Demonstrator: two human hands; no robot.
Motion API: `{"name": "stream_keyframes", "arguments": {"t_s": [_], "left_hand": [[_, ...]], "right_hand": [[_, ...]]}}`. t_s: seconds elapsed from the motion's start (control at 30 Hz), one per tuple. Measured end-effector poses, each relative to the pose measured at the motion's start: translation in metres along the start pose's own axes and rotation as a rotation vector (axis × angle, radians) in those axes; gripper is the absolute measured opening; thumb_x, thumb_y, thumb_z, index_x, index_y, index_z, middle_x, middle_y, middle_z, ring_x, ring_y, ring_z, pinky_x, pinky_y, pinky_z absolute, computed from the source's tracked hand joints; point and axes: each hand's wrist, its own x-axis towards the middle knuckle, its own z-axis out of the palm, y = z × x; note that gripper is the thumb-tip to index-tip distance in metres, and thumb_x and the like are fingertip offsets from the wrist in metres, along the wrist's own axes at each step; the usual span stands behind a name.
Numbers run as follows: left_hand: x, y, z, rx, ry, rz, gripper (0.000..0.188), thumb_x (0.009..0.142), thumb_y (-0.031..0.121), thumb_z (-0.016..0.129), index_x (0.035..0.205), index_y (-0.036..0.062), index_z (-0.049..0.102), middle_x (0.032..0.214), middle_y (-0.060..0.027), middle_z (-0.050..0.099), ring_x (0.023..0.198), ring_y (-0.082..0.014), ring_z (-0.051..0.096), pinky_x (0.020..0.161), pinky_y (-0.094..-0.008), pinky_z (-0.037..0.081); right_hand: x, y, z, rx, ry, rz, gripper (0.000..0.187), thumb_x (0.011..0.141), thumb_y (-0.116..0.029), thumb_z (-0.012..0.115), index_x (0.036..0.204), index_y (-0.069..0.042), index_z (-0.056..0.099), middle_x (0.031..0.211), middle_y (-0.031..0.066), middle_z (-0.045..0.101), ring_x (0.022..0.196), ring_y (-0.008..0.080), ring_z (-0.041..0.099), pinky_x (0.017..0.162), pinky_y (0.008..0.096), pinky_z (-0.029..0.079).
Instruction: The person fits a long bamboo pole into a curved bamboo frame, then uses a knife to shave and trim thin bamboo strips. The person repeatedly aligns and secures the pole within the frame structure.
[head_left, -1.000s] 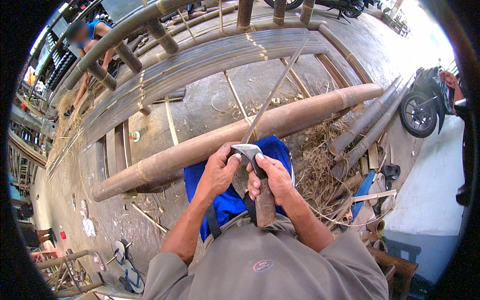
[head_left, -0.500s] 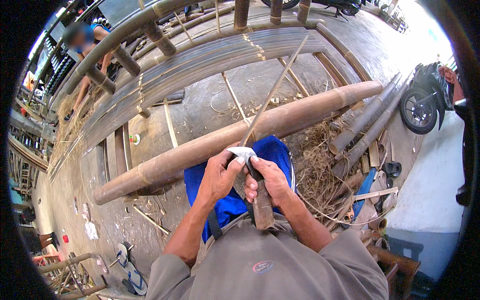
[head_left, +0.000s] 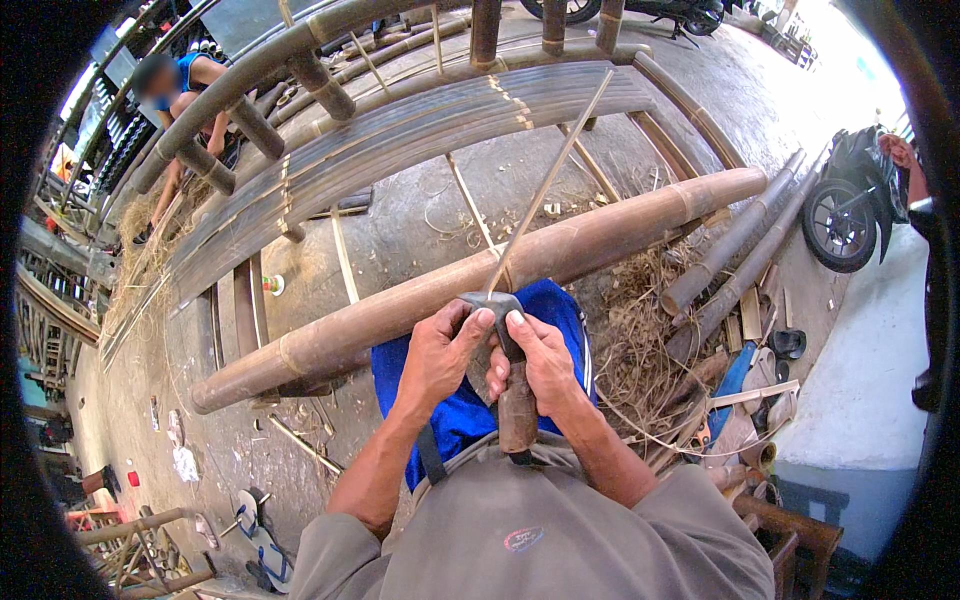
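Observation:
My right hand (head_left: pixel 545 365) is closed round the brown wooden handle (head_left: pixel 517 415) of a knife, its butt toward my body. The broad, dark blade (head_left: pixel 497 300) lies crosswise at my thumbs. My left hand (head_left: pixel 440 355) is closed at the blade's left side, its thumb pressed close to where a long, thin bamboo strip (head_left: pixel 550 180) meets the metal. From there the strip runs away over the thick bamboo pole and tapers toward the far right. The strip's near end is hidden by the blade and fingers.
The thick bamboo pole (head_left: pixel 400 305) crosses in front of my knees. Beyond it, dark slats (head_left: pixel 390 120) span a bamboo frame. Shavings (head_left: pixel 650 340) heap at the right, near loose poles (head_left: pixel 735 250) and a motorcycle (head_left: pixel 845 210). A person (head_left: pixel 190 100) crouches far left; sandals (head_left: pixel 262 545) lie near left.
The blade has tilted: its bright face showed before, and now it looks dark. The handle has shifted slightly to the left and up. The person at far left has moved slightly.

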Motion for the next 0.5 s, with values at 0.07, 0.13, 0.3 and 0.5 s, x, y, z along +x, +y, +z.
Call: {"name": "stream_keyframes", "arguments": {"t_s": [0.07,0.13,0.3,0.5], "left_hand": [[-0.001,0.002,0.004,0.192,0.015,-0.125,0.041,0.101,0.040,0.065,0.102,-0.0008,0.069,0.077,0.0009,0.060,0.074,-0.0076,0.050,0.065,-0.0272,0.043],[-0.005,0.002,0.013,0.131,-0.031,-0.119,0.043,0.101,0.041,0.065,0.097,-0.0017,0.069,0.073,0.0017,0.056,0.071,-0.0075,0.046,0.061,-0.0278,0.039],[-0.015,-0.004,0.020,0.111,-0.051,-0.017,0.044,0.104,0.040,0.057,0.093,-0.0015,0.066,0.070,-0.0001,0.054,0.069,-0.0087,0.045,0.060,-0.0291,0.038],[-0.034,-0.014,0.005,0.170,0.011,-0.129,0.039,0.105,0.035,0.054,0.090,0.0007,0.064,0.066,0.0002,0.051,0.064,-0.0088,0.044,0.058,-0.0295,0.038]], "right_hand": [[0.004,-0.007,-0.005,-0.032,0.064,-0.012,0.039,0.108,-0.038,0.045,0.098,-0.003,0.058,0.061,0.0073,0.057,0.047,0.0213,0.059,0.044,0.0366,0.053],[0.010,-0.016,-0.017,0.097,0.111,-0.270,0.039,0.108,-0.036,0.045,0.096,-0.001,0.056,0.058,0.0060,0.052,0.046,0.0214,0.055,0.044,0.0386,0.051],[0.021,-0.057,-0.040,-0.089,0.191,-0.338,0.042,0.108,-0.039,0.044,0.093,-0.002,0.057,0.057,0.0047,0.050,0.045,0.0207,0.054,0.045,0.0380,0.051],[0.019,-0.140,-0.049,0.055,0.292,-0.527,0.037,0.107,-0.040,0.048,0.093,-0.007,0.058,0.060,0.0018,0.050,0.050,0.0168,0.053,0.048,0.0358,0.049]]}}
